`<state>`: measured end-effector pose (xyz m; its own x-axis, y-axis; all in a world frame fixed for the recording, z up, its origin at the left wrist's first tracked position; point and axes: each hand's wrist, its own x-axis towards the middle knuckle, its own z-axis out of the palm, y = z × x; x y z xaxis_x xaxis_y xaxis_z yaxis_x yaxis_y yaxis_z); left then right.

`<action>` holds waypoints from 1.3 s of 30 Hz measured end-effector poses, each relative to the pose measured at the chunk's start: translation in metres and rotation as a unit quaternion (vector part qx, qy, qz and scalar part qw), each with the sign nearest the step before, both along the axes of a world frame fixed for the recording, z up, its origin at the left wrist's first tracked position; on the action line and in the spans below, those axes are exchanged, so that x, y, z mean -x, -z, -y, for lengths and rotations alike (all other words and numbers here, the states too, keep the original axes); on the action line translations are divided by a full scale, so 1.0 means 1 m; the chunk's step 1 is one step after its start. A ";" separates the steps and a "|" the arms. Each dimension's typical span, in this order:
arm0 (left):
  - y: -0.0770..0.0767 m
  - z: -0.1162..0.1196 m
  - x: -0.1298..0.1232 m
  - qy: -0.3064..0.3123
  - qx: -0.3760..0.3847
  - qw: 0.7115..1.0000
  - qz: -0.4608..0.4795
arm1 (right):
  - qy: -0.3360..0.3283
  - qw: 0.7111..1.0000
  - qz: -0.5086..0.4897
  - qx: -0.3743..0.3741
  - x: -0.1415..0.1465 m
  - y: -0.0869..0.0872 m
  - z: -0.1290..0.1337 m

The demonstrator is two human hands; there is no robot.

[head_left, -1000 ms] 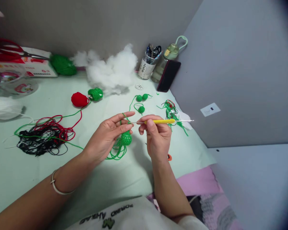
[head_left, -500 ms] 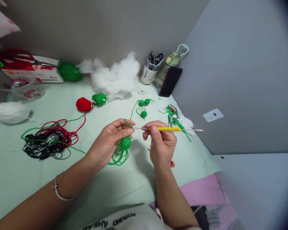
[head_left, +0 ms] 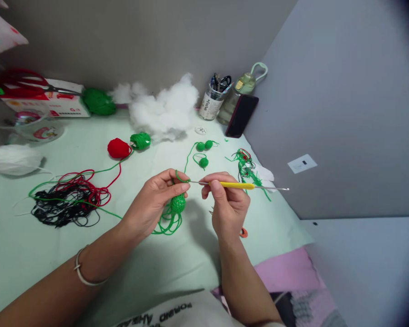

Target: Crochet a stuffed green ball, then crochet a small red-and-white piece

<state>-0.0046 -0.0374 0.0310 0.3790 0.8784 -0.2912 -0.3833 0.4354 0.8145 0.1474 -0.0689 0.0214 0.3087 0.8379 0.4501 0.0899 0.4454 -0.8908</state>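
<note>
My left hand [head_left: 156, 198] pinches a small green crochet piece [head_left: 177, 204] at its upper edge, its rounded body hanging below the fingers. Green yarn passes over the left index finger, and loose loops of green yarn [head_left: 170, 225] lie beneath. My right hand [head_left: 227, 198] is closed around the yellow handle of a crochet hook [head_left: 236, 185], held level like a pen. One metal end meets the crochet piece at my left fingertips; the other, with a small hook, points right. Whether the near tip sits inside a stitch is too small to tell.
Small green balls [head_left: 204, 161] lie beyond my hands. White stuffing [head_left: 165, 109], a red yarn ball [head_left: 118, 148] and tangled black yarn [head_left: 59, 204] are further left. A pen cup [head_left: 210, 106], bottle [head_left: 230, 102] and phone [head_left: 241, 116] stand at the back. Yarn scraps [head_left: 247, 165] lie right.
The crochet hook has tilted slightly, its free right end now a little lower. The left hand still pinches the crochet piece, almost unmoved.
</note>
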 end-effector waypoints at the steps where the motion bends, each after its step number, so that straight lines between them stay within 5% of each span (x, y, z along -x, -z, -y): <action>1: 0.000 0.000 0.000 0.000 0.000 1.000 0.000 | 0.001 1.000 0.002 0.004 0.000 0.000 0.000; 13: 0.000 -0.001 -0.001 -0.006 -0.007 1.000 0.005 | 0.030 0.988 0.138 -0.068 0.002 0.004 0.004; 18: -0.002 0.001 -0.001 -0.013 -0.021 1.000 -0.011 | 0.004 0.997 0.074 -0.031 0.004 0.006 0.002; 24: 0.003 0.008 -0.005 0.025 0.035 0.998 0.055 | 0.067 0.957 0.249 -0.130 0.008 0.017 0.007; 29: 0.004 0.009 -0.007 0.049 0.057 0.994 0.080 | -0.001 0.983 0.175 -0.052 0.005 0.010 0.005; 33: 0.004 0.007 -0.006 0.013 0.047 0.997 0.062 | 0.059 0.959 0.263 -0.089 0.004 0.012 0.004; 39: -0.002 -0.001 0.001 0.042 0.066 0.992 0.100 | 0.011 1.000 0.005 -0.017 -0.004 0.009 -0.002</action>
<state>-0.0059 -0.0363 0.0330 0.5112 0.8003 -0.3133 -0.4889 0.5706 0.6599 0.1515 -0.0673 0.0127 0.3215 0.8151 0.4820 0.1091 0.4738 -0.8739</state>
